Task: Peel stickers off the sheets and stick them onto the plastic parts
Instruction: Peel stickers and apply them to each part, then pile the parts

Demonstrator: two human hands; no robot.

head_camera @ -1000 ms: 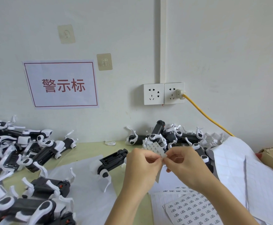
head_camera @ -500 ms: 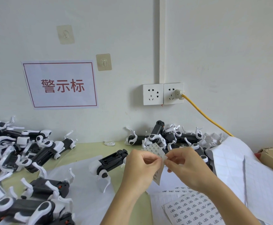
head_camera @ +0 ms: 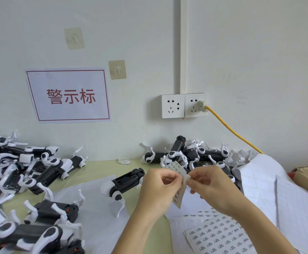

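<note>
Pinching a small white strip of printed stickers (head_camera: 177,180) between them, the left hand (head_camera: 160,187) and the right hand (head_camera: 212,186) are raised above the near middle of the pale green table (head_camera: 102,167). The left thumb and forefinger curl round the strip's left edge; the right fingertips (head_camera: 190,182) nip its right edge, seemingly at one sticker's corner, though whether a sticker has lifted I cannot tell. The strip hangs nearly upright, its long axis running from a far top corner down to a near bottom tip, its printed face towards the left hand.

Such a tiny sticker could tear or curl onto itself if pulled sharply, or cling to a fingertip and lose its tack.

Just left of the hands lies a black-and-white plastic part (head_camera: 125,182), long axis slanting near-left to far-right, its open black compartment facing up. More stickers wait on a white sheet (head_camera: 221,235) near right.
</note>
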